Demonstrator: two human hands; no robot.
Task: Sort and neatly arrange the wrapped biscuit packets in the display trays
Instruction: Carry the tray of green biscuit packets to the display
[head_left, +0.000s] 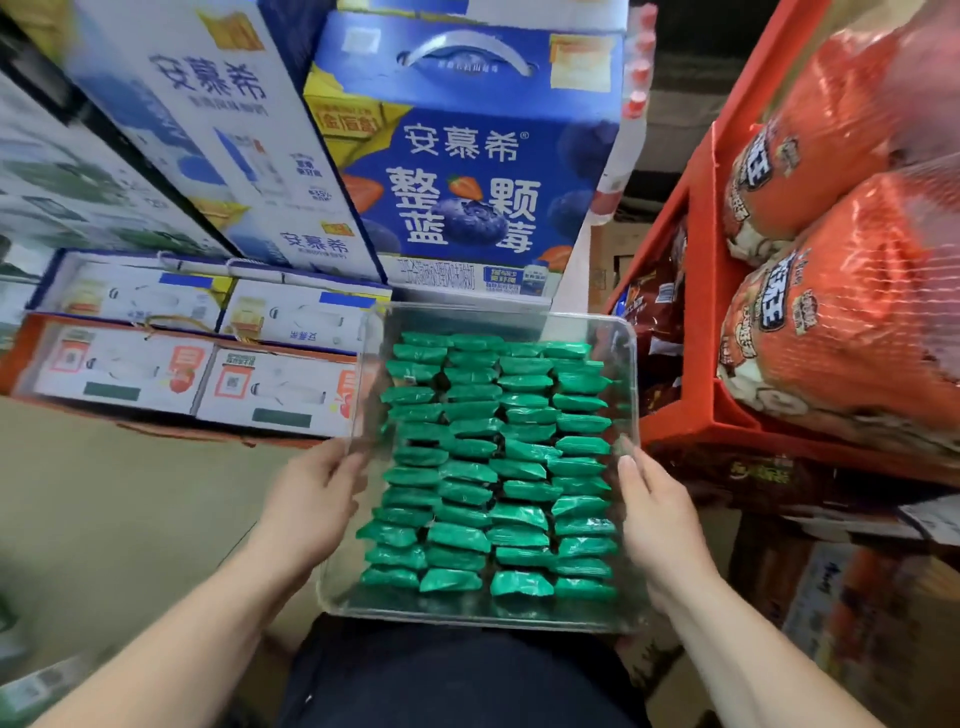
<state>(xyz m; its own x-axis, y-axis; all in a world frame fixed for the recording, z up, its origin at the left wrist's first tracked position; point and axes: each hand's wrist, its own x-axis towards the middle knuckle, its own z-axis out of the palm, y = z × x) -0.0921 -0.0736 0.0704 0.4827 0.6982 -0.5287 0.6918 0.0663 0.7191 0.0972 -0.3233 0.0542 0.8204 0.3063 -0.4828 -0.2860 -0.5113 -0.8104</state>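
A clear plastic display tray (467, 613) is held in front of my body. It is filled with several rows of green wrapped biscuit packets (498, 457), lined up in columns. My left hand (317, 493) grips the tray's left wall, thumb on the rim and fingers underneath, out of sight. My right hand (654, 514) grips the right wall the same way, its thumb pointing up along the edge.
Blue yogurt gift boxes (467, 156) are stacked straight ahead, with flat white and orange boxes (182, 364) to the left. A red shelf rack (701, 364) on the right carries large orange netted snack bags (841, 338). Bare floor (104, 519) lies at the lower left.
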